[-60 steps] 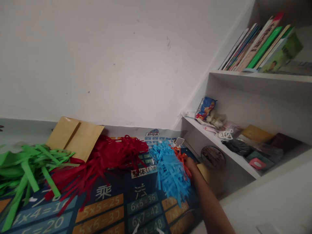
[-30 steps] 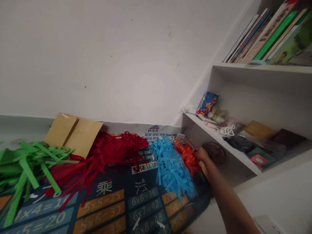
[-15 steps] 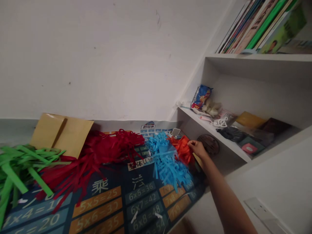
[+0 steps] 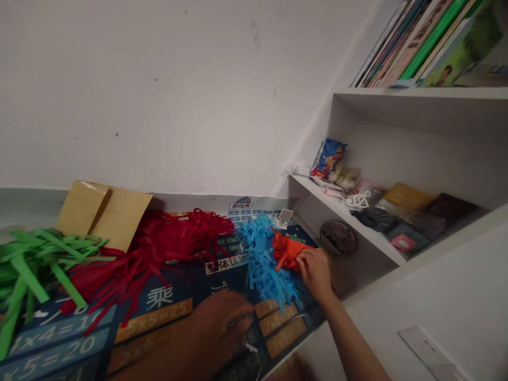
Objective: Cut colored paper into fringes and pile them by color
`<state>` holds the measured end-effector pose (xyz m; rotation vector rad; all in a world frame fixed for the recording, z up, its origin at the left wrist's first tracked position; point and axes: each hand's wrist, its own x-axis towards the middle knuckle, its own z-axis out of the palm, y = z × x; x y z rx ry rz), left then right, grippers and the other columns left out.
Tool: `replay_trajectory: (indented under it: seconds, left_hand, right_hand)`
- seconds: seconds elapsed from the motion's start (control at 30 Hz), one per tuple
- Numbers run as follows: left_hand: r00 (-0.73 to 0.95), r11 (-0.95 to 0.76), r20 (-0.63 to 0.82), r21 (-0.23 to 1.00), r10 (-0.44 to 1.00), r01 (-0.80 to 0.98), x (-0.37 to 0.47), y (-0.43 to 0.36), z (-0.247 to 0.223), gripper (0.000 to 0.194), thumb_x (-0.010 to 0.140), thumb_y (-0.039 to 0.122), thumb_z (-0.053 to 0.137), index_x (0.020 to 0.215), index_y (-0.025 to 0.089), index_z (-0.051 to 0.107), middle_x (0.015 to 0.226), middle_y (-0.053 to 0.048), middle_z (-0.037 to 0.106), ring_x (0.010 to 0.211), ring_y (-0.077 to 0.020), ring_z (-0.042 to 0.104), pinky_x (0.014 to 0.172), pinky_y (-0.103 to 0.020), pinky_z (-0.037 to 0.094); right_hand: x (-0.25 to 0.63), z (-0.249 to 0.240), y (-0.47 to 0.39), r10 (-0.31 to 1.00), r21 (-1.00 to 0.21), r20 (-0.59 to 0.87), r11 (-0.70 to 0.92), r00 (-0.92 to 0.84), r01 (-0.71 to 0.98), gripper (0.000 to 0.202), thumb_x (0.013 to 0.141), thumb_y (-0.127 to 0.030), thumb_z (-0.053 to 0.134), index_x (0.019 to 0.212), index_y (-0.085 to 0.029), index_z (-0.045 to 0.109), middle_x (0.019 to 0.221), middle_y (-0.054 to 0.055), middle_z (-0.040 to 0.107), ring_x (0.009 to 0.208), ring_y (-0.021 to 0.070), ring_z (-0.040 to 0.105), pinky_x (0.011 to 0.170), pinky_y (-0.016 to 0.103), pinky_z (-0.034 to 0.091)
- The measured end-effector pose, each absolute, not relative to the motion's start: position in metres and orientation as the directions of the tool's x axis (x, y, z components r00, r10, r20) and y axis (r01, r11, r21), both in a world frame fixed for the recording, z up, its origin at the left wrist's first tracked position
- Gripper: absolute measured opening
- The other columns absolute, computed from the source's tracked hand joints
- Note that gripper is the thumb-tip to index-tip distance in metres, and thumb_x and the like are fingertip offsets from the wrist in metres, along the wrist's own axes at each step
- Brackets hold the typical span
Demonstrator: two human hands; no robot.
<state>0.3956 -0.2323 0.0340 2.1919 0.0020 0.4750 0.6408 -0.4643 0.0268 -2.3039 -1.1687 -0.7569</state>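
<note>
My right hand [image 4: 315, 271] is closed on a bunch of orange paper strips [image 4: 291, 251] at the right end of the table. Blue paper strips [image 4: 266, 259] lie heaped against its left side. My left hand [image 4: 220, 323] hovers over the printed tabletop sheet [image 4: 89, 360], blurred, its fingers loosely apart with nothing seen in them. A long pile of red strips [image 4: 159, 248] and a heap of green strips [image 4: 34, 262] spread out to the left.
A brown paper envelope [image 4: 119, 217] leans by the wall behind the red strips. White shelves [image 4: 397, 94] on the right hold books, a blue snack packet [image 4: 330, 154] and small items. A round dark plaque [image 4: 338, 237] stands under the lower shelf. A wall socket [image 4: 426, 341] is at lower right.
My left hand has come in from below over the table. My right hand has drawn nearer and lower with the orange strips, which have shifted slightly off the blue ones.
</note>
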Motion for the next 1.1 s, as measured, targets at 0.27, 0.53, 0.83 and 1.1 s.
replay_trajectory:
  seconds: [0.27,0.53,0.83,1.1]
  left_hand:
    - [0.940,-0.435,0.316,0.869,0.124,-0.235,0.572,-0.297,0.052,0.032,0.084,0.031,0.046,0.071,0.017,0.072,0.068,-0.004,0.071,0.075,-0.0206,0.063,0.076,-0.030,0.047]
    - [0.967,-0.229,0.138,0.969,0.213,-0.088,0.597,-0.313,0.024,0.026,0.086,0.034,0.058,0.072,0.013,0.066,0.057,0.003,0.058,0.053,-0.0110,0.053,0.054,-0.024,0.042]
    - [0.969,-0.028,0.108,0.994,0.221,-0.104,0.599,-0.314,0.026,0.021,0.071,0.028,0.065,0.078,0.011,0.074,0.070,-0.004,0.072,0.063,-0.0153,0.061,0.058,-0.024,0.046]
    - [0.937,-0.082,0.285,0.958,0.201,-0.274,0.592,-0.327,0.024,0.009,0.069,0.018,0.063,0.066,0.015,0.070,0.071,-0.002,0.070,0.072,-0.0160,0.063,0.069,-0.024,0.047]
  right_hand:
    - [0.629,0.029,-0.481,0.589,-0.145,0.688,-0.461,0.424,0.876,0.012,0.092,-0.023,0.048,0.086,-0.021,0.057,0.090,0.006,0.064,0.089,0.0234,0.057,0.082,0.038,0.037]
    - [0.633,0.021,-0.494,0.516,-0.388,0.648,-0.410,0.560,0.826,0.016,0.093,-0.030,0.049,0.081,-0.022,0.056,0.089,0.005,0.061,0.087,0.0223,0.056,0.081,0.036,0.039]
    - [0.652,0.040,-0.501,0.469,-0.583,0.556,-0.367,0.686,0.725,0.032,0.092,-0.048,0.048,0.077,-0.020,0.055,0.083,0.005,0.062,0.077,0.0209,0.058,0.070,0.030,0.046]
    - [0.620,0.040,-0.475,0.274,-0.503,0.624,-0.576,0.732,0.644,0.033,0.081,-0.053,0.063,0.075,-0.022,0.053,0.076,0.003,0.058,0.072,0.0217,0.054,0.069,0.032,0.042]
